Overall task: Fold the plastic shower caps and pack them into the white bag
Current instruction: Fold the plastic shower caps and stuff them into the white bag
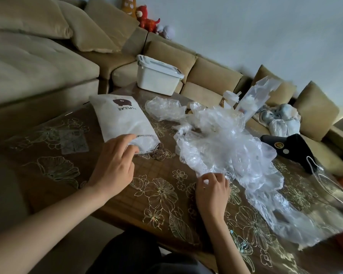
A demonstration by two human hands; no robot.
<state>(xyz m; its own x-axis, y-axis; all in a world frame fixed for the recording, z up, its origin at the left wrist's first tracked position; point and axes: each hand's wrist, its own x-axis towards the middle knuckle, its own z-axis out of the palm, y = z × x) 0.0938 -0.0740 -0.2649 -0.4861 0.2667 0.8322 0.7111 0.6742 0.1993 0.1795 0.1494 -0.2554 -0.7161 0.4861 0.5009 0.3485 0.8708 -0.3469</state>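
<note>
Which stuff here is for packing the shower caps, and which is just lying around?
For the job: shower caps, white bag, left hand at the bag's mouth, right hand pinching the caps.
Just lying about: white lidded box, black gadget, plush toys.

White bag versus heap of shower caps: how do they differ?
The white bag is opaque with a printed logo; the heap of shower caps is clear and unprinted. The bag lies flat and compact; the heap sprawls crumpled and unfolded. The left hand rests on the bag's mouth; the right hand pinches the heap's edge. Both lie on the table.
</note>
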